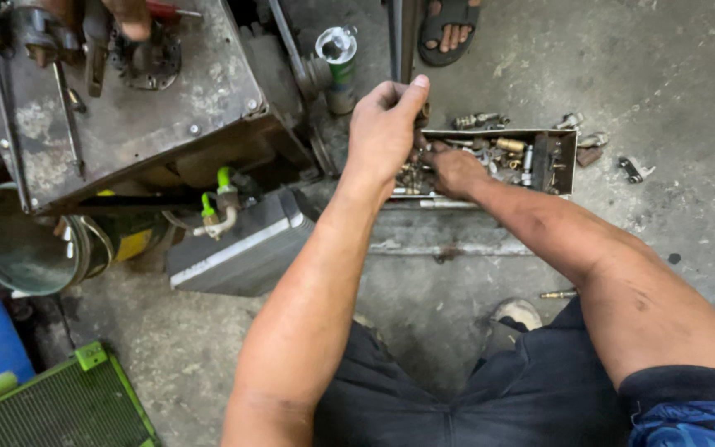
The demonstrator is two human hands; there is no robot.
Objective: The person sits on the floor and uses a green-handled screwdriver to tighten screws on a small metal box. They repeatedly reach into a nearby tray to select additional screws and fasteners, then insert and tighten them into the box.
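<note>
Parts box (pixel 563 157): a shallow, rectangular metal box, grimy and dark, lying on the concrete floor (pixel 688 74) right of centre and far from the person's knees. Its right end wall stands up and its near rim shows as a pale strip.
Contents: a jumble of small fittings (pixel 510 146), some brass-coloured, some silvery, with a few threaded pieces among them. They are too small to tell apart one by one.
Right hand (pixel 454 170): inside the left part of the box, palm down on the fittings, fingers bent into the heap. Whether they have closed on any piece cannot be told.
Left hand (pixel 384 128): at the left end of the box, just above its rim, fingers curled in and thumb pointing up. It looks closed, but what it holds, if anything, is hidden.
Loose pieces (pixel 480 121): a few metal fittings lie on the floor just beyond the far rim, and more near the right end of the box.
Spray can (pixel 340 62): a green and white can stands upright to the far left of the left hand.
Finned unit (pixel 237 248): a grey block with green-capped pipes lies to the near left of the box.
Workbench (pixel 126 124): a worn metal surface at far left, with another person's hand (pixel 130 16) on a round part there.
Sandalled foot (pixel 448 29): another person's, at the far edge.
</note>
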